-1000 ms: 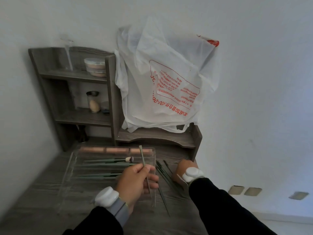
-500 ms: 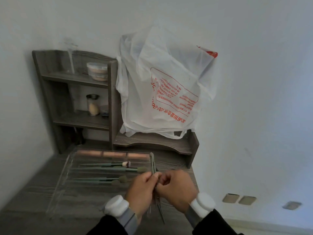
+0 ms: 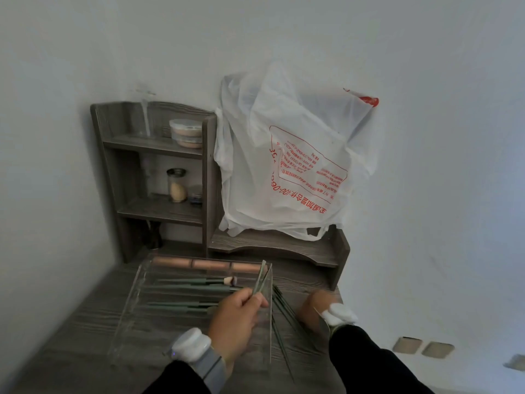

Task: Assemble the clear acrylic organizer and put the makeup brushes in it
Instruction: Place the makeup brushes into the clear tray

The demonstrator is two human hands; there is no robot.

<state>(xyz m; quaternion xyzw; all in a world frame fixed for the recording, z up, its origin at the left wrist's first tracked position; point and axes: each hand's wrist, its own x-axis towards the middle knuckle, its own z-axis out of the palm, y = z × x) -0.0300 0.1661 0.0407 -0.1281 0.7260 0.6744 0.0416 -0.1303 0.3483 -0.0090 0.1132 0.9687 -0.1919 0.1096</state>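
The clear acrylic organizer point(image 3: 133, 305) lies flat on the grey wooden desk. Several green-handled makeup brushes point(image 3: 196, 282) rest inside it, pointing right. My left hand point(image 3: 234, 319) hovers over the organizer's right end, pinching two thin green brushes point(image 3: 260, 280) that slant up and away. Right of the organizer, my right hand point(image 3: 315, 307) is down on the desk beside a loose bunch of thin dark-green brushes point(image 3: 281, 305); its fingers are hidden, so its hold is unclear.
A grey wooden shelf unit point(image 3: 153, 177) stands at the back with jars and a sponge. A white plastic bag point(image 3: 292, 166) with red print sits on the low shelf point(image 3: 272, 245). White walls close in at the left and right.
My hands met half a second ago over the loose brushes. Since then my left hand has lifted brushes over the organizer, and my right hand has dropped back to the desk at the right.
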